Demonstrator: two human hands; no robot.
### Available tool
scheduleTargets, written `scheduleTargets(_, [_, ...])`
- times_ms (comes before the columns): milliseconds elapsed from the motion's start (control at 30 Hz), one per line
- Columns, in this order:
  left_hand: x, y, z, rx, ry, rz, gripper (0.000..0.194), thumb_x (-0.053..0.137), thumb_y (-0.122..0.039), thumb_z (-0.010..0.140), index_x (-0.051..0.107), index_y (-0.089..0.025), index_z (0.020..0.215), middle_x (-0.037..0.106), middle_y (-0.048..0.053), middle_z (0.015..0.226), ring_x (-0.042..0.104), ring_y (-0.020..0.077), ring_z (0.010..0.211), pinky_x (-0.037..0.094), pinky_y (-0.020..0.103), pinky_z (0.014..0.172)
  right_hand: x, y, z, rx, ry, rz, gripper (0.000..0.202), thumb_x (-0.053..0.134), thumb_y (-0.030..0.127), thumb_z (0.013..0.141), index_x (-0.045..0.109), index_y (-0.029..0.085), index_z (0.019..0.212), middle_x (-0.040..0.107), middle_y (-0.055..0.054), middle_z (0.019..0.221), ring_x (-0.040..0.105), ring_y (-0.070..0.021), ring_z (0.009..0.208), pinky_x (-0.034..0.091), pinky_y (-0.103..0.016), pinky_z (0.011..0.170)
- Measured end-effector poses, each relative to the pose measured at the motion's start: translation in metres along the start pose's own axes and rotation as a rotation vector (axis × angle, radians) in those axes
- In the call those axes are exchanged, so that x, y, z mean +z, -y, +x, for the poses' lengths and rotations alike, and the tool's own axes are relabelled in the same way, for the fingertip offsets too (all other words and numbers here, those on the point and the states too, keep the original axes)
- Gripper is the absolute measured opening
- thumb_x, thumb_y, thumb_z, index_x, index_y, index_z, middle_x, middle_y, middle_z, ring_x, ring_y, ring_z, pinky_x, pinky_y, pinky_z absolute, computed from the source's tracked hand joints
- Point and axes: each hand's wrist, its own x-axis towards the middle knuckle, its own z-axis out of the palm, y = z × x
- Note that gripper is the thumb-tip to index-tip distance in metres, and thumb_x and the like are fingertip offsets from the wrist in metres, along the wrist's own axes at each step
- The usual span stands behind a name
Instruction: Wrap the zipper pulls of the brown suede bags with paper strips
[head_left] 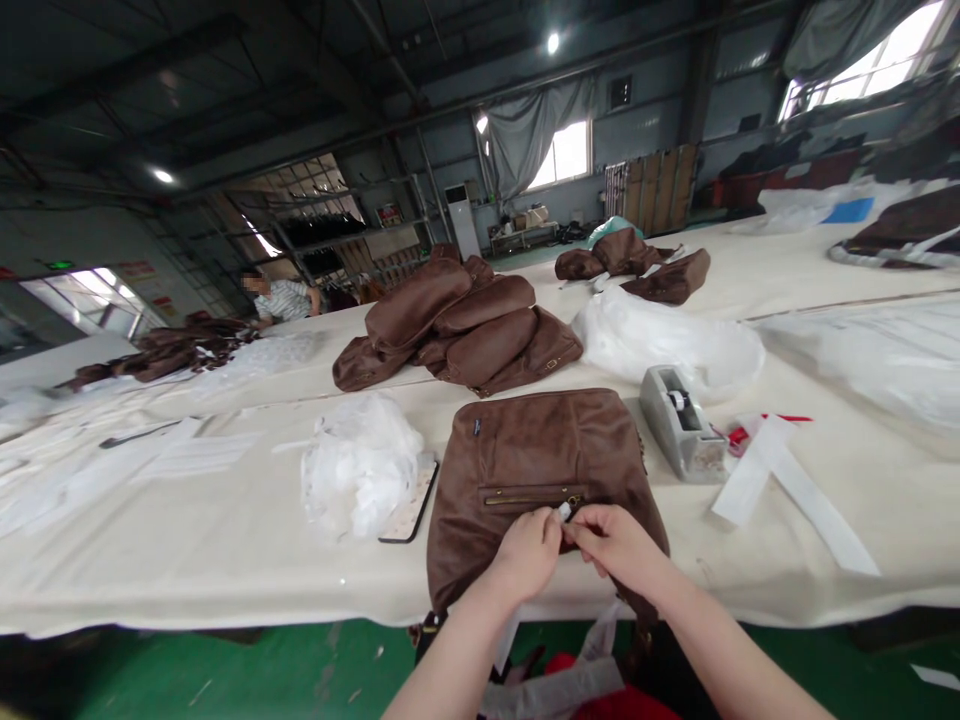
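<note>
A brown leather-look bag [536, 440] lies flat at the table's near edge, with a brass zipper [525, 496] across its panel. Over its lower part, my left hand [534, 545] has its fingers closed on a small white piece [564, 511] at the zipper's pull end. My right hand [611, 540] meets it there, thumb and fingers pinched together. What the right fingertips grip is too small to make out; it may be the pull or the same white piece.
Right of the bag stands a grey tape dispenser [679, 425] near white paper strips [787, 490]. Crumpled clear plastic [364, 465] partly covers a phone-like flat object [411, 508] on the left. Brown bags [465, 325] are piled behind. Another person [285, 298] stands far left.
</note>
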Motion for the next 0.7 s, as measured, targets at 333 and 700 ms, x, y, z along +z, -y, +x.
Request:
scheduleTargets(333, [-0.006,-0.008,-0.012,-0.453,0.594,-1.088,0.03,0.052,-0.043,0.088,0.048,-0.017,0.075,0.024,-0.011,0.05,0.011,0.0028,0.037,0.005,0.019,0.041,0.0,-0.014,-0.002,-0.014,0.114,0.079,0.018,0.052,0.031,0.075,0.056,0.018,0.065,0.059,0.003,0.056,0.051,-0.0081,0.042,0.033,-0.018,0.038])
scheduleTargets(700, [0.015,-0.006,-0.017,-0.209,0.064,-0.681,0.055,0.047,-0.072,0.078,0.049,-0.017,0.072,0.029,-0.01,0.049,0.019,0.0045,0.041,0.014,0.022,0.045,-0.019,-0.01,-0.02,0.021,-0.118,0.16,0.029,0.056,0.046,0.078,0.062,0.018,0.08,0.056,0.004,0.057,0.047,-0.008,0.04,0.032,-0.02,0.039])
